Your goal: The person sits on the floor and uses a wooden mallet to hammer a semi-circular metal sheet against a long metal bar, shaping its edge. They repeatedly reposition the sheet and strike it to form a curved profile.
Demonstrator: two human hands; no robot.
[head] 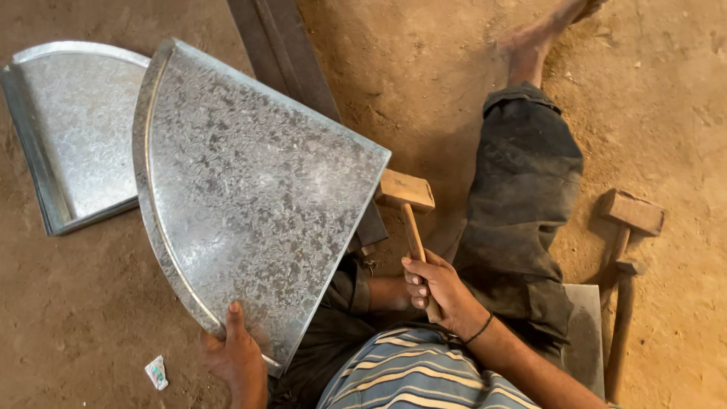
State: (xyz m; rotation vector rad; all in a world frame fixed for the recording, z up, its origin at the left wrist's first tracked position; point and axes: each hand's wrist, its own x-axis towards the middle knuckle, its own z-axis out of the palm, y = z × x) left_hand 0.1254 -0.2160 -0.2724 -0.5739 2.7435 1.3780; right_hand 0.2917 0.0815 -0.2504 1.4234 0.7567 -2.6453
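Over the dirt floor (91,318), my left grip (236,352) clasps the fan-shaped galvanized sheet (250,197); my right grip (439,288) clenches a wooden mallet (409,198); small white wrapper (157,372) beside.

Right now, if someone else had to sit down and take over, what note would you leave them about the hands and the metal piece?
Left hand: grips the curved rim of the fan-shaped galvanized sheet piece, holding it tilted over the lap.
Right hand: closed on the handle of a wooden mallet, head at the sheet's straight edge.
Nearby: a second similar sheet piece lies on the dirt floor to the left; a spare mallet lies to the right.
Done: the curved rim shows a folded lip.
Left: cannot tell how much of the edge still needs hammering.
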